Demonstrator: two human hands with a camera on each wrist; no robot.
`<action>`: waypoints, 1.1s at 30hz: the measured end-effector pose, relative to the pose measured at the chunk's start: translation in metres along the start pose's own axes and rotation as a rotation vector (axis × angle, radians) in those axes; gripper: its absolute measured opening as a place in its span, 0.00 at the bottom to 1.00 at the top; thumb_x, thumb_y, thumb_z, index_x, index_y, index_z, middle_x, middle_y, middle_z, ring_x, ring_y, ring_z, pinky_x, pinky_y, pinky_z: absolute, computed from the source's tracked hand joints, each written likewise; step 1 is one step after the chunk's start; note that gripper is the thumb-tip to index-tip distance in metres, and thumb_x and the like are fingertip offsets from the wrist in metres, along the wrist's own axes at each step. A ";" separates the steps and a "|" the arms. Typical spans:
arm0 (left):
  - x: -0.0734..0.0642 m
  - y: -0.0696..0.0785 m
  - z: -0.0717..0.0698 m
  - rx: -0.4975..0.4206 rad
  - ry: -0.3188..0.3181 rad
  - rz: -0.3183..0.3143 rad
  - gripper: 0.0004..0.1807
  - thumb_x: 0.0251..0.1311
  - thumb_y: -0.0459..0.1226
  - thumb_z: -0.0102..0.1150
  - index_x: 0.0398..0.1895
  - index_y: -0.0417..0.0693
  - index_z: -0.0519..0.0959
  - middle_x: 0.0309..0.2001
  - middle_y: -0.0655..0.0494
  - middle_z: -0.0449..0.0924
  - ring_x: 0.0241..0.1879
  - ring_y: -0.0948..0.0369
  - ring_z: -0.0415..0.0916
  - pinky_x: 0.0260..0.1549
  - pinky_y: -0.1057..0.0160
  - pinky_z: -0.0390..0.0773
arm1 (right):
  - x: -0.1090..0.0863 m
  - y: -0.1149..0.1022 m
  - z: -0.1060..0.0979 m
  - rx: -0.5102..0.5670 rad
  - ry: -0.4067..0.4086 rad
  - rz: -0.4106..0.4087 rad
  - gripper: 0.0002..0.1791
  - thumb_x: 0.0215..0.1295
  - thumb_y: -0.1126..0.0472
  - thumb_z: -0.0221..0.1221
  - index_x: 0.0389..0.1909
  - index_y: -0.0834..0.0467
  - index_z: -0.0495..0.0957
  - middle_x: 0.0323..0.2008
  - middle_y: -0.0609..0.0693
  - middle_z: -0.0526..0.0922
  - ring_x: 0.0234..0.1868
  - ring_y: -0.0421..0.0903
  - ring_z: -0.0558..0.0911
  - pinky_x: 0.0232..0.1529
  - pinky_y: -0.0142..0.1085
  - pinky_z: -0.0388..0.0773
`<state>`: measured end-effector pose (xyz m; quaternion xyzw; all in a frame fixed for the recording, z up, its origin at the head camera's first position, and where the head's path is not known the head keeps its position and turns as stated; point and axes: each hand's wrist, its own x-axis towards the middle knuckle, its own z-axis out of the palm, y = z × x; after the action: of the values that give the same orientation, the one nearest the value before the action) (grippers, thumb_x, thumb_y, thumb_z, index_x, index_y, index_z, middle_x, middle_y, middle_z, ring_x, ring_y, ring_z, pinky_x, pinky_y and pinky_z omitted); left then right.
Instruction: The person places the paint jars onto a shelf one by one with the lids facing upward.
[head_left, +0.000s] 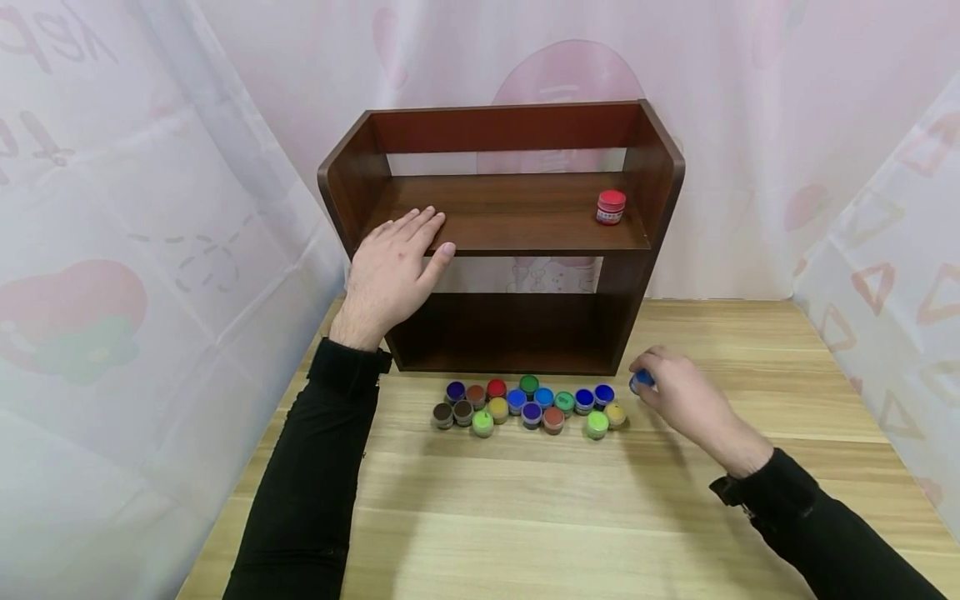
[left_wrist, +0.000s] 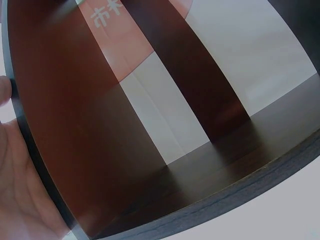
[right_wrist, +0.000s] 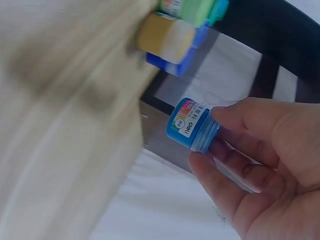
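Note:
My right hand (head_left: 686, 400) pinches a small blue paint jar (right_wrist: 192, 125) between thumb and fingers, just right of the jar group, at the front right of the shelf. In the right wrist view its label shows. My left hand (head_left: 393, 267) rests at the left front edge of the upper board of a dark brown two-tier shelf (head_left: 510, 212), fingers extended over the board. In the left wrist view, part of the left palm (left_wrist: 25, 185) shows behind a shelf edge. A red paint jar (head_left: 611, 208) stands at the right end of the upper board.
Several small paint jars in blue, green, brown, red and yellow, among them a light green jar (head_left: 597, 425), stand bunched before the shelf on the wooden table (head_left: 525, 517). Printed white curtains (head_left: 735, 150) hang behind and at both sides.

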<state>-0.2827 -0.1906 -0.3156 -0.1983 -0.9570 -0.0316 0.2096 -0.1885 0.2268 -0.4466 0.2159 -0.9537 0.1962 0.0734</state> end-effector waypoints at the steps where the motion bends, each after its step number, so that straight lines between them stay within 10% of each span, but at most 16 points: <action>1: 0.000 0.000 0.000 -0.001 0.002 0.001 0.44 0.76 0.67 0.20 0.83 0.53 0.60 0.80 0.53 0.59 0.79 0.55 0.53 0.78 0.50 0.51 | 0.001 -0.002 -0.003 -0.002 0.009 -0.009 0.12 0.62 0.69 0.68 0.46 0.66 0.84 0.43 0.58 0.84 0.42 0.53 0.86 0.41 0.46 0.87; 33: 0.000 0.002 -0.001 -0.023 -0.002 -0.009 0.43 0.76 0.67 0.21 0.83 0.54 0.60 0.80 0.54 0.59 0.80 0.56 0.52 0.78 0.50 0.50 | 0.047 -0.087 -0.095 -0.055 0.246 -0.221 0.14 0.65 0.65 0.69 0.50 0.62 0.85 0.50 0.53 0.83 0.48 0.50 0.81 0.50 0.46 0.85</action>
<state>-0.2818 -0.1893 -0.3150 -0.1966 -0.9576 -0.0435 0.2061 -0.1874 0.1754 -0.3195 0.2917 -0.9130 0.1857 0.2166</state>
